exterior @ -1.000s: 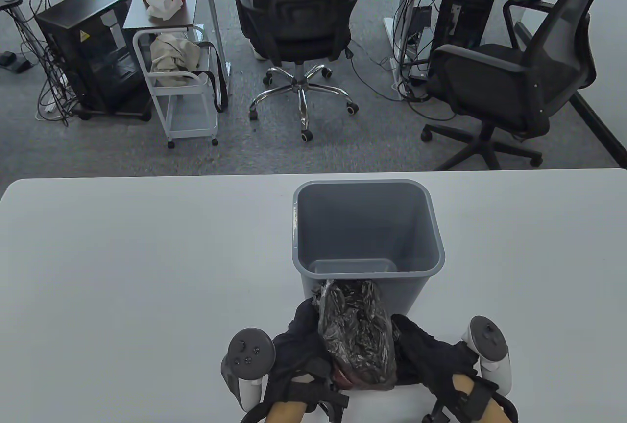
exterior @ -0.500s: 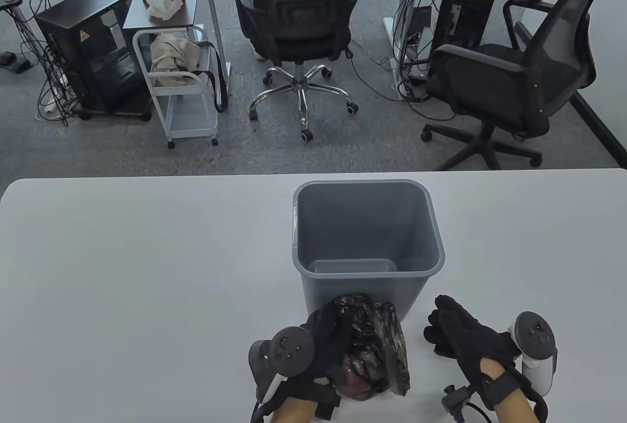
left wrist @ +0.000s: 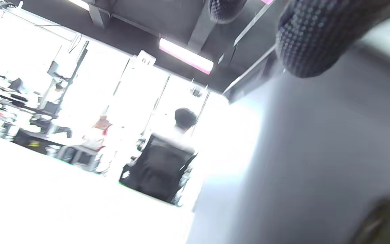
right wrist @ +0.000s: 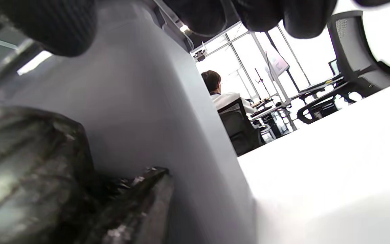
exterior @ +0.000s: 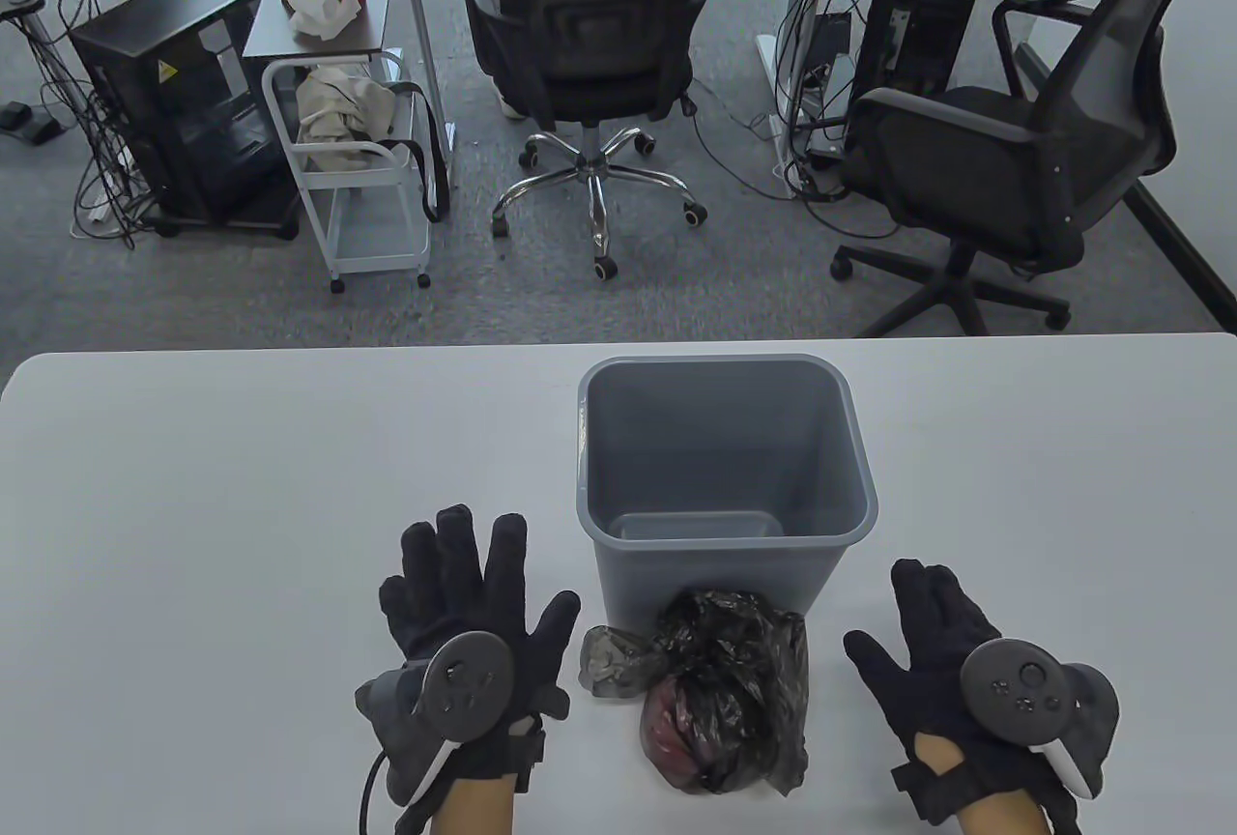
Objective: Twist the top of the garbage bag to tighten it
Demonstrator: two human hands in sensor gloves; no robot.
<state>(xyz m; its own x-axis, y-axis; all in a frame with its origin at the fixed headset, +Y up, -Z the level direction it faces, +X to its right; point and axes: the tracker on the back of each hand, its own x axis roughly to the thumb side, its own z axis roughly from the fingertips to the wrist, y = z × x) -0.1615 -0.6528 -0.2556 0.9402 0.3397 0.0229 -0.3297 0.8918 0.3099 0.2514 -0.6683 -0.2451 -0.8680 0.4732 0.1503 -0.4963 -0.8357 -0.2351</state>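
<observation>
A black garbage bag lies on the white table against the near wall of the grey bin. Something reddish shows through its lower part, and a loose flap sticks out to its left. It also shows in the right wrist view. My left hand rests flat on the table left of the bag, fingers spread, holding nothing. My right hand rests flat to the bag's right, fingers spread, holding nothing. Neither hand touches the bag.
The grey bin stands upright in the middle of the table, with nothing in it; its wall fills the left wrist view. Office chairs, a white cart and desks stand on the floor beyond the far table edge.
My left hand has let go of the bag and moved left onto the table, fingers spread. My right hand has flattened beside the bag. The bag has settled against the bin.
</observation>
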